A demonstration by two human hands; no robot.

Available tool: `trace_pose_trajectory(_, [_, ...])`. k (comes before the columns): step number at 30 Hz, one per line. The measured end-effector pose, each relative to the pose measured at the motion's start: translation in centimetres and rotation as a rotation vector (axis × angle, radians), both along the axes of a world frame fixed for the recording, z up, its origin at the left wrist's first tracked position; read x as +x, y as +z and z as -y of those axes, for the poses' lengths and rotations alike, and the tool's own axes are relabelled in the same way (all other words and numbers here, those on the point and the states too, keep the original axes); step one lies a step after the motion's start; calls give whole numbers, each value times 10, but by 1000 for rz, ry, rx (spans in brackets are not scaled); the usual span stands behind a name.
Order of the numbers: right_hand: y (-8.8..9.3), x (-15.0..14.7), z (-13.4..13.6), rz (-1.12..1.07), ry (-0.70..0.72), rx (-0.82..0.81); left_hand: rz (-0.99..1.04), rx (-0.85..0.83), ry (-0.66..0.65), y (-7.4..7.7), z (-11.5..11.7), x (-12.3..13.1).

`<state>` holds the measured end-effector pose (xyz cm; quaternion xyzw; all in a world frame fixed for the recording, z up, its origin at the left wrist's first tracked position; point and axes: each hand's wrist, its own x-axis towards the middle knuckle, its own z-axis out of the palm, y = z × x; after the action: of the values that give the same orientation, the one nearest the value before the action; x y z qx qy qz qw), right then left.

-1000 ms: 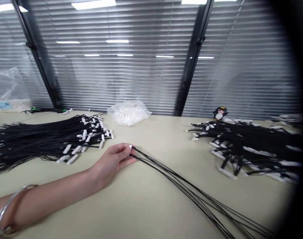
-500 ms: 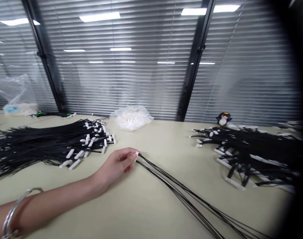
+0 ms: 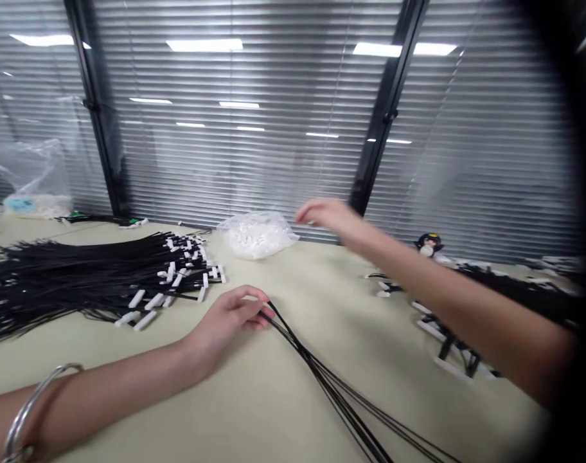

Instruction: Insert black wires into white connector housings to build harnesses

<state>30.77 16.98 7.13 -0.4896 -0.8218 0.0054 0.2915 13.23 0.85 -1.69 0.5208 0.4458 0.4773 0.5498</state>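
Left hand point(image 3: 228, 321) pinching one end of black wire bundle point(image 3: 322, 370), rest running over table point(image 3: 201, 418) toward near edge, right hand point(image 3: 329, 215) in air near clear bag point(image 3: 259, 238) by far edge, fingers curled, can't tell if gripping.

The left hand point(image 3: 232, 318) pinched one end of a bundle of thin black cables point(image 3: 322, 370) over the middle of the worktop point(image 3: 216, 411); the strands crossed, then spread toward its near edge. The right hand point(image 3: 328, 215), blurred, hung with bent fingers by the far edge, near a clear bag point(image 3: 257, 236) of small white pieces. A pile of black cables with white connectors point(image 3: 90, 263) lay toward the left edge. Toward the right edge, the right forearm point(image 3: 432, 283) partly hid another cable pile point(image 3: 509, 287), with a small penguin-like figurine point(image 3: 428, 245) behind it.
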Motion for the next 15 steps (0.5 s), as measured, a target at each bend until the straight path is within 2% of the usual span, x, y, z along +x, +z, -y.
trace_pose_trajectory(3, [-21,-43,-15,173,95,-106,44,-35,50,-1,-1,-1])
trace_pose_trajectory(6, [-44,-92,-36,308,85,-172,61,-50,71,-3,-3,-1])
trace_pose_trajectory(8, [-53,-115,-53,373,55,-201,59,-47,65,-4,-5,-1])
trace_pose_trajectory(11, [-60,-128,-76,434,-3,-236,58,-45,63,-5,-6,0])
trace_pose_trajectory(15, [-69,-126,-95,479,-55,-257,91,-56,73,-4,-5,-1])
